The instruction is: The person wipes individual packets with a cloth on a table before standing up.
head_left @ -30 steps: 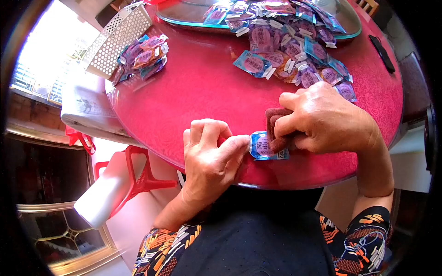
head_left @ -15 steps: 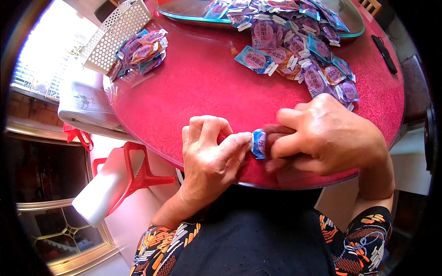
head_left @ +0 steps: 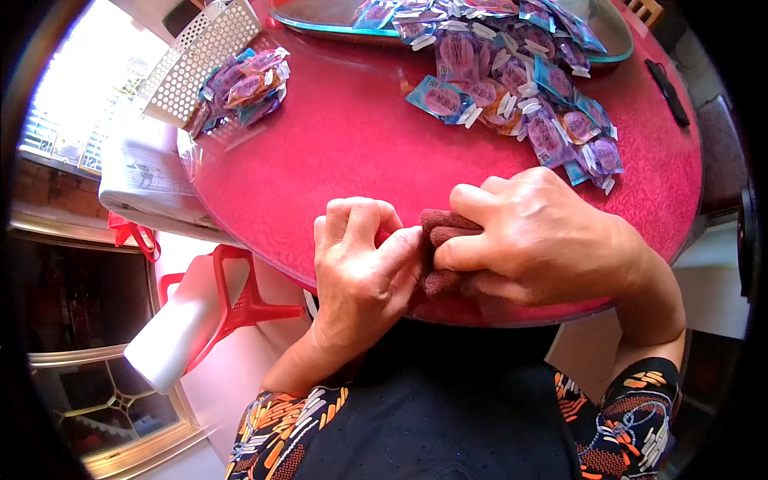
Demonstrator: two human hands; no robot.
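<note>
My left hand (head_left: 364,256) is closed in a pinch at the near edge of the table, thumb against forefinger. The small blue jelly pouch it gripped a moment ago is now hidden behind a folded brown cloth. My right hand (head_left: 544,240) is closed around that brown cloth (head_left: 444,224) and presses it up against the left fingertips. Beyond the right hand lies a spread heap of jelly pouches (head_left: 544,136) in purple, blue and orange, with white caps.
At the far side is a large teal-rimmed tray (head_left: 336,30) with pouches spilling from it. A white perforated basket (head_left: 200,64) lies tipped at the left with more pouches at its mouth. A black object (head_left: 668,92) rests on the right. Below left stands a red stool (head_left: 248,296).
My right hand has brought the brown cloth left and over the pouch, which was visible before. My left hand has barely moved.
</note>
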